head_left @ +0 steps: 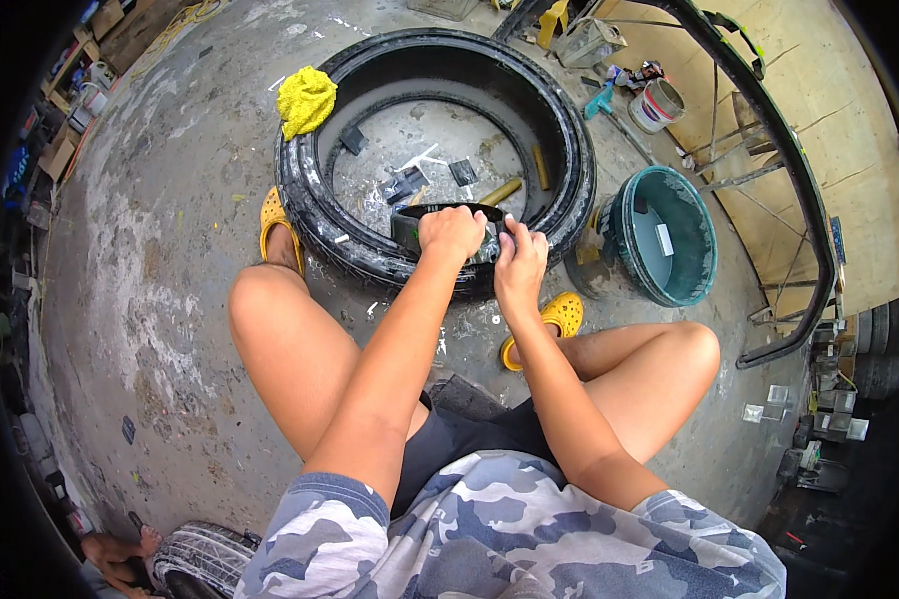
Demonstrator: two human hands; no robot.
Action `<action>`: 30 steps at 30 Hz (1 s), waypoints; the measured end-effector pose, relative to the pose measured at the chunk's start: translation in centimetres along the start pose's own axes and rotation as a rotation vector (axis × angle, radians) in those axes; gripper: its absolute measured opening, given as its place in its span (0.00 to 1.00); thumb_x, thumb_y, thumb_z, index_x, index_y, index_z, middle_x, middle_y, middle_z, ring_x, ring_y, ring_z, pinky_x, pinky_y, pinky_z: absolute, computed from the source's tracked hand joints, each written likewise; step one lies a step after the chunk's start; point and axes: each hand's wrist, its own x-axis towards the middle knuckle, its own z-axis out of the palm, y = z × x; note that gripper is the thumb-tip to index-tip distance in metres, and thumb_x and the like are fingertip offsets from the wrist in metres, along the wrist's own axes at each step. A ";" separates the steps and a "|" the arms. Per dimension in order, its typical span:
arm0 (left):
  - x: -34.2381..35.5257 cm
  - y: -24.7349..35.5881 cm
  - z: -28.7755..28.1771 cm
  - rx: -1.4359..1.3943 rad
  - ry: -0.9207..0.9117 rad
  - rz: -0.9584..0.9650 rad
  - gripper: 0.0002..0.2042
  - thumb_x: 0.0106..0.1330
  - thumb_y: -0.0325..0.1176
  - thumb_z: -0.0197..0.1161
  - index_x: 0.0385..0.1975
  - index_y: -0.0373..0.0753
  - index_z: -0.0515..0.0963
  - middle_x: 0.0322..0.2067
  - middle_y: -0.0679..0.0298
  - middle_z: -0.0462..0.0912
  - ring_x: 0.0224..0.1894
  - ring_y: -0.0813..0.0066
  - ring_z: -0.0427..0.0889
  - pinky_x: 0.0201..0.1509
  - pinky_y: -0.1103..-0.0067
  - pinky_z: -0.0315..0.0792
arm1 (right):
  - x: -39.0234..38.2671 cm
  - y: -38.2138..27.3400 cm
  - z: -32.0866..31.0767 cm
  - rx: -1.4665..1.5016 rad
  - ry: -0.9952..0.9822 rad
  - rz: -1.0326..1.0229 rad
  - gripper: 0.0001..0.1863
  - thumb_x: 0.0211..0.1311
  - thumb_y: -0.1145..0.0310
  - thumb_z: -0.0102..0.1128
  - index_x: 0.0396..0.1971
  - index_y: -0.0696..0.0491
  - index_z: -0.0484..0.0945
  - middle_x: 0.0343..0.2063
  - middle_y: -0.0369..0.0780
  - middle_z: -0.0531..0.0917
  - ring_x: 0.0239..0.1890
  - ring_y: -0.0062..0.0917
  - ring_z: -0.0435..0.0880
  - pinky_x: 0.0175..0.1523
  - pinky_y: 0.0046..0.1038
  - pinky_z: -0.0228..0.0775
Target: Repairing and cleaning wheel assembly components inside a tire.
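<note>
A large black tyre [313,195] lies flat in front of me. At its near side, my left hand [449,232] is closed over a glossy black piece [408,228] on the tyre, perhaps part of its inner wall. My right hand [520,262] grips the right part of that piece, fingers bent; what lies under the fingers is partly hidden. A yellow cloth [307,101] drapes over the tyre's far left rim. Inside the tyre's ring lie small black squares [461,173], white strips and a brass-coloured tube [500,193]; a similar tube leans on the inner wall.
A teal bucket [694,235] stands right of the tyre, with a paint pail [656,105] and long-handled tool [601,100] behind. A black metal frame [819,250] and plywood [849,120] are at the right. Another tyre [198,554] and another person's leg [115,554] show at lower left.
</note>
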 end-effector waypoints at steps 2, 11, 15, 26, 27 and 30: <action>0.0 -0.7 0.0 -0.013 0.000 -0.020 0.25 0.67 0.50 0.41 0.34 0.37 0.82 0.36 0.50 0.83 0.42 0.56 0.82 0.48 0.66 0.72 | -1.6 0.0 -0.5 0.013 -0.018 0.033 0.12 0.57 0.76 0.56 0.42 0.55 0.78 0.29 0.47 0.75 0.36 0.41 0.74 0.44 0.36 0.66; -0.3 -0.7 -0.5 -0.045 -0.016 -0.033 0.26 0.67 0.51 0.41 0.35 0.36 0.82 0.36 0.49 0.82 0.42 0.54 0.82 0.48 0.65 0.73 | -1.9 0.4 0.0 -0.022 0.003 -0.013 0.15 0.55 0.75 0.58 0.44 0.54 0.79 0.31 0.47 0.75 0.38 0.38 0.73 0.46 0.35 0.65; -0.2 -0.2 0.3 -0.054 0.020 -0.029 0.25 0.67 0.50 0.41 0.33 0.37 0.82 0.35 0.50 0.83 0.40 0.55 0.82 0.47 0.65 0.73 | -1.5 0.6 0.1 -0.002 -0.003 0.038 0.14 0.56 0.76 0.57 0.44 0.55 0.78 0.30 0.46 0.75 0.37 0.38 0.72 0.46 0.35 0.65; -0.5 -0.5 0.0 -0.123 0.104 -0.011 0.24 0.67 0.48 0.42 0.31 0.36 0.82 0.33 0.49 0.83 0.38 0.54 0.82 0.46 0.64 0.73 | 0.5 -0.4 0.3 0.059 -0.057 -0.043 0.13 0.56 0.75 0.58 0.42 0.56 0.78 0.30 0.46 0.75 0.37 0.37 0.73 0.47 0.34 0.65; -0.4 -0.5 0.3 -0.122 0.103 -0.008 0.23 0.68 0.47 0.41 0.30 0.36 0.82 0.32 0.49 0.83 0.38 0.55 0.82 0.45 0.64 0.73 | 0.1 -0.4 0.0 0.082 -0.044 -0.067 0.14 0.55 0.77 0.58 0.43 0.56 0.79 0.30 0.45 0.75 0.36 0.36 0.73 0.46 0.34 0.66; -0.5 -0.9 0.6 -0.110 0.107 -0.029 0.23 0.68 0.46 0.41 0.30 0.36 0.82 0.31 0.50 0.83 0.37 0.55 0.83 0.44 0.65 0.73 | -2.9 1.6 -1.0 0.033 -0.066 -0.101 0.16 0.53 0.80 0.59 0.44 0.55 0.79 0.29 0.44 0.75 0.35 0.35 0.73 0.44 0.33 0.67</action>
